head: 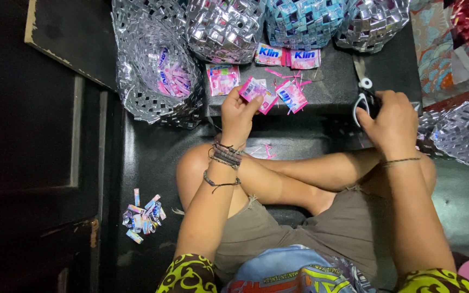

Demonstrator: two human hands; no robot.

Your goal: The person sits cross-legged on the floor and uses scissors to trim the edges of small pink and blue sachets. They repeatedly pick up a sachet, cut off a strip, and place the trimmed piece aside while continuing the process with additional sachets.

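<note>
**Sachet in one hand, scissors in the other, baskets crowding the far edge**

Left hand (238, 111) is up at the near edge of the low black table (337, 89), fingers pinched on a pink sachet wrapper (257, 93), which sticks out over that edge. Right hand (391, 120) is closed around the black handles of a pair of scissors (363, 89), blades pointing away toward the far edge. Between the two hands there is a bare stretch of dark table, the only real free lane here.

Just past the pinched wrapper lies another cut wrapper (292, 96) with thin pink trimmings around it, and a further pink one (223, 79) sits at the table's left corner. Two flat sachets (287, 56) rest against the far edge, right under the woven foil baskets (225, 27) that wall off the back. One open basket (156, 70) leans off the left side with wrappers inside; another silver weave (462, 133) presses in just beside the right wrist.

Down on the floor (142, 157), well apart to the left of the crossed legs, a small heap of folded strips (143, 215).
</note>
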